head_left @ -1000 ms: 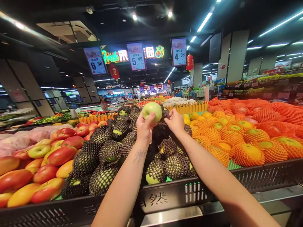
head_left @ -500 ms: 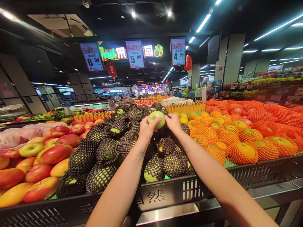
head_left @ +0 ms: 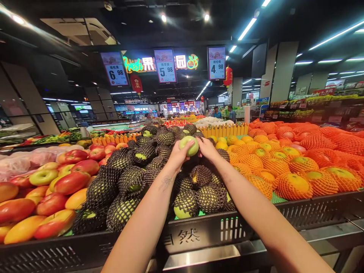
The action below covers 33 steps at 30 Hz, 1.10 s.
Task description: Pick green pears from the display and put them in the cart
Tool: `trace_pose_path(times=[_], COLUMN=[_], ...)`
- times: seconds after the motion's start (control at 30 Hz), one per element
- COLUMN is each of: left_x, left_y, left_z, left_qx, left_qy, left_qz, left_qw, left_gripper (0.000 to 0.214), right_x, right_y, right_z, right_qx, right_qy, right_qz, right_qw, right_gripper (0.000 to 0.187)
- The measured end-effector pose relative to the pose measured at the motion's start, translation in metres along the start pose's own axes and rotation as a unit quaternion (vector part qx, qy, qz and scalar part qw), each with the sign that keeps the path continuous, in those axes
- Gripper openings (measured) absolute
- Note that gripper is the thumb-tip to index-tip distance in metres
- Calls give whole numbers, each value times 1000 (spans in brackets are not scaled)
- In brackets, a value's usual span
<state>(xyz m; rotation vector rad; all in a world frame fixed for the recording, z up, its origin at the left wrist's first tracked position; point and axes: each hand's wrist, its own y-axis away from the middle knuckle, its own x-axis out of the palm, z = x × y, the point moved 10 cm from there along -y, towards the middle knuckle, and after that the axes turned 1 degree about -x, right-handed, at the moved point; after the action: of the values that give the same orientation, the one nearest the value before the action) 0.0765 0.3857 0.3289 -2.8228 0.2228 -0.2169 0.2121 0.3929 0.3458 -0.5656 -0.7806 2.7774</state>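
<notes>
A bare green apple is held over the middle of a fruit stand. My left hand grips it from the left and below. The fingers of my right hand pinch its right side. Beneath both hands lies a heap of green apples in black foam nets, stacked in a black plastic crate.
Red and yellow apples fill the bin on the left. Oranges in orange nets fill the bin on the right. A low yellow fence closes the back. Price signs hang overhead. Two people stand far back.
Both hands have brought the green apple lower, from above the pile to just over the netted fruit. The right hand's fingers have closed onto the apple's side.
</notes>
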Motion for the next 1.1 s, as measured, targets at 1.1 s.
trace_pose_path(times=[1.1], left_x=[-30], left_y=[16], left_z=[-35], left_qx=[255], left_qy=[-207], left_qz=[-192], left_qw=[925], left_gripper=[56], right_x=[38], right_y=[24], right_z=[2], right_qx=[115], right_qy=[-173], right_qz=[184], right_qw=[961], right_gripper=[65])
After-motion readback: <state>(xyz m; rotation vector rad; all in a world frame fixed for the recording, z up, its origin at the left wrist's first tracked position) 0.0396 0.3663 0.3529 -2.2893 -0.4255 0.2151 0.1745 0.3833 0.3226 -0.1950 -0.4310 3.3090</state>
